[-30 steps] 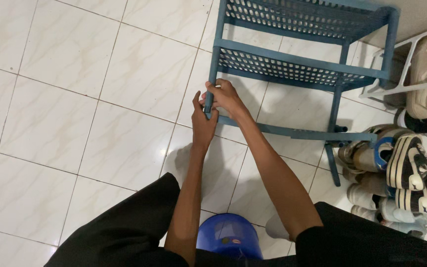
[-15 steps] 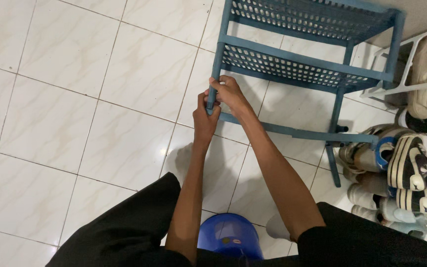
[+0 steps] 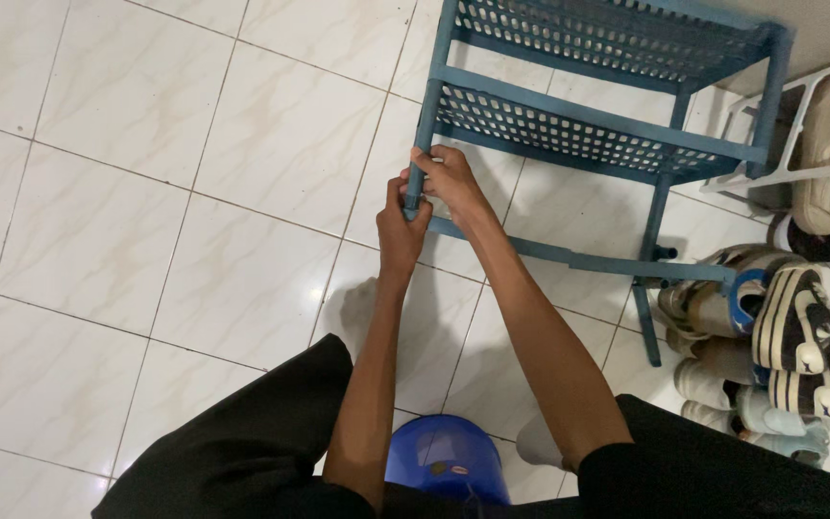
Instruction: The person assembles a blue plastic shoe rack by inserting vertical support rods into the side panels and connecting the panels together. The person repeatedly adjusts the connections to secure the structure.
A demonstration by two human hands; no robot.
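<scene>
Two hands are clamped on one corner post of a blue plastic shoe rack (image 3: 588,135) that stands on the white tiled floor (image 3: 146,192). Nearest the camera, below the rack, a round blue stool (image 3: 444,461) shows between the person's black-clothed knees. Beyond it the left hand (image 3: 399,231) wraps the post (image 3: 422,144) at the rack's near left corner, fingers closed round it, low on the post where the bottom rail joins. The right hand (image 3: 449,181) grips the same post just above, touching the left hand, its fingers curled over the post. That post runs upright, so here it points away from the camera up the picture; the rack's long side runs left to right, tilted a little down to the right. Its lowest level is a bare rail (image 3: 578,258) with no tray in it. The two perforated shelves (image 3: 569,130) above it hold nothing. Right of the rack, a heap of sneakers (image 3: 780,336) lies on the floor beside the rack's right leg. Farther off, right of the rack's top, a white rack (image 3: 799,125) holds a pale shoe
</scene>
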